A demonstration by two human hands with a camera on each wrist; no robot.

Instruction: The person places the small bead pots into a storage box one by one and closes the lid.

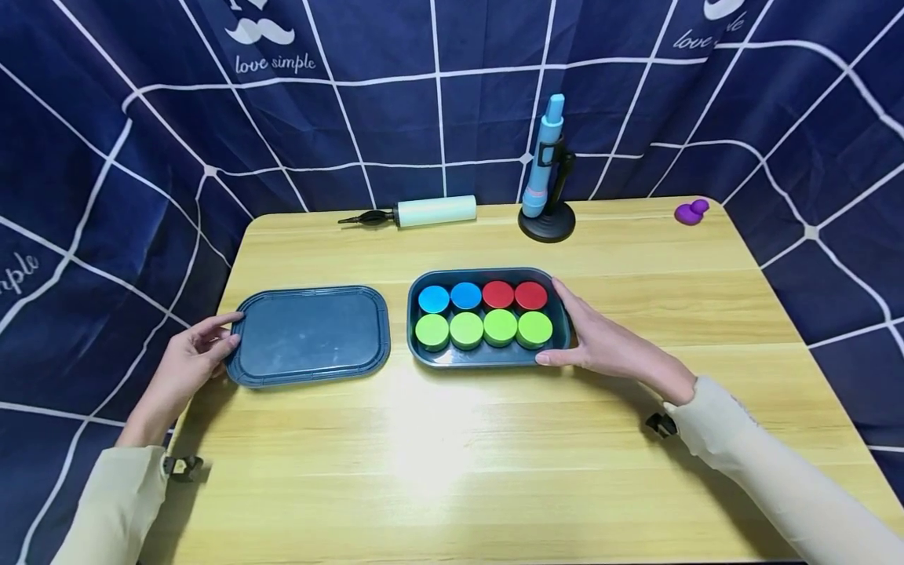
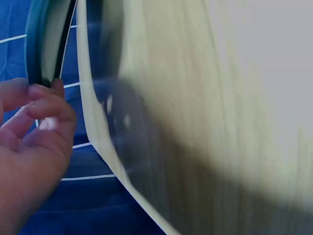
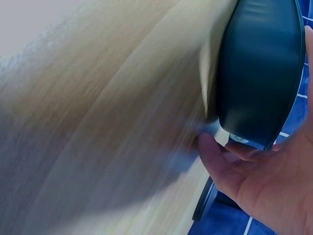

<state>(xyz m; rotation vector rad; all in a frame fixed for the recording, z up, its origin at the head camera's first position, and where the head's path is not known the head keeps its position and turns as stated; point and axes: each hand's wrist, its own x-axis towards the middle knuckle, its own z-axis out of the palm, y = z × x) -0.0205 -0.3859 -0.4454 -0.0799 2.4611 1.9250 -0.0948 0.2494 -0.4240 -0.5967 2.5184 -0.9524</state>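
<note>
A dark blue-grey rectangular lid (image 1: 311, 333) with rounded corners lies at the left of the table. My left hand (image 1: 192, 365) pinches its left edge between thumb and fingers; the left wrist view shows the fingertips on the lid's rim (image 2: 35, 44). To the right is a matching open container (image 1: 459, 359). Inside stand two rows of round-lidded pots: two blue (image 1: 465, 296), two red (image 1: 498, 294) and several green (image 1: 467, 330) in front. My right hand (image 1: 600, 333) grips the container's right end, thumb at the near corner and fingers at the far one.
Along the table's back edge lie a white hand pump (image 1: 436, 211) and a purple knobbed object (image 1: 690, 211). Between them a light-blue pen-shaped device (image 1: 542, 161) stands in a black stand (image 1: 547, 223). A dark blue checked curtain (image 1: 395, 110) hangs around the wooden table (image 1: 339, 471).
</note>
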